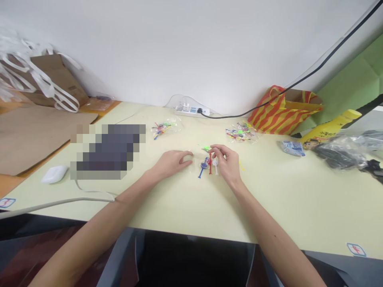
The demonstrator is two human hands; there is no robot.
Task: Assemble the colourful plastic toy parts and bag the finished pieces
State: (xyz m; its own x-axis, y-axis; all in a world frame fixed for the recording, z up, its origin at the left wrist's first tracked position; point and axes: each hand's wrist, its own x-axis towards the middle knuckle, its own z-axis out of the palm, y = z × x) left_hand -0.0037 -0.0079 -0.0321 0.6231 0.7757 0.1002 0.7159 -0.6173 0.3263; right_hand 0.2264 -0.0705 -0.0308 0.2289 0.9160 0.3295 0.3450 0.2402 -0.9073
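Observation:
My left hand (pixel 173 163) rests low over the table, its thumb and forefinger curled around the edge of a faint clear plastic bag (pixel 195 161). My right hand (pixel 228 160) is closed in a pinch beside several small plastic pieces; what lies between its fingertips is too small to make out. A green piece (pixel 206 148) is right by those fingertips. Between the hands are a blue stick-shaped piece (pixel 203 166), a red one (pixel 210 165) and a white one (pixel 216 167). Part of a yellow piece (pixel 242 166) shows beyond my right hand.
Two clear bags of coloured pieces, a left bag (pixel 164 128) and a right bag (pixel 240 132), lie further back. A power strip (pixel 191 111) sits by the wall. Around are a striped bag (pixel 277 115), yellow bottle (pixel 329 129), white case (pixel 54 174) and blurred dark object (pixel 110 147).

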